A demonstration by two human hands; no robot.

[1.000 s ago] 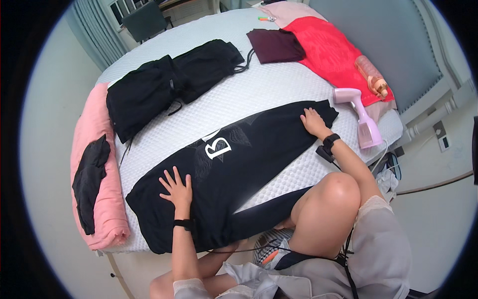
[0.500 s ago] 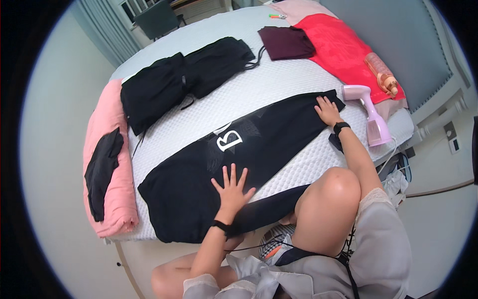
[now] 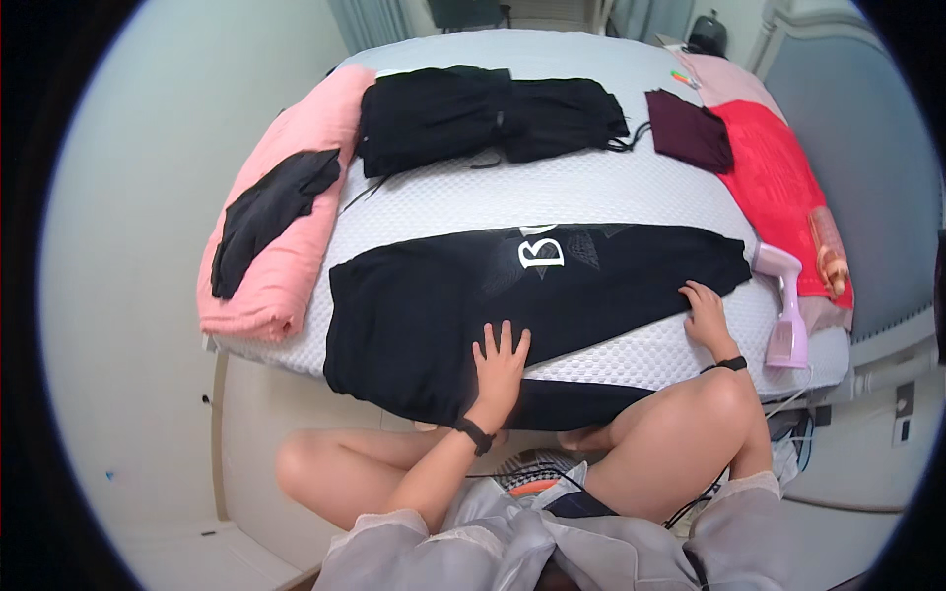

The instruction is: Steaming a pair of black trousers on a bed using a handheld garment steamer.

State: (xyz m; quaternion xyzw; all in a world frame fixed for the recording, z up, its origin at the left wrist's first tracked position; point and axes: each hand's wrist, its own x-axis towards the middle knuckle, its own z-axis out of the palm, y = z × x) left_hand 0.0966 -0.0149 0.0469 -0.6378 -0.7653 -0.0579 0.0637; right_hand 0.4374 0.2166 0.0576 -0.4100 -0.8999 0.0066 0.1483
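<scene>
A white quilted bed [image 3: 468,200] fills the middle of the view, and the black trousers [image 3: 414,305] lie spread flat along its near side. Their long axis runs left to right, rising slightly to the right: the broad end is at the left, and the upper leg's cuff points right, towards a pink handheld steamer [image 3: 788,320]. The other leg lies closer to the person. Compared with half a second ago, the trousers sit more level in the view, and the right hand [image 3: 707,315] has drawn back from the cuff to that leg's near edge, fingers loosely bent. The left hand [image 3: 501,366] rests open, fingers spread, where the legs part. A translucent bottle [image 3: 826,231], contents unclear, lies on red cloth [image 3: 774,158].
</scene>
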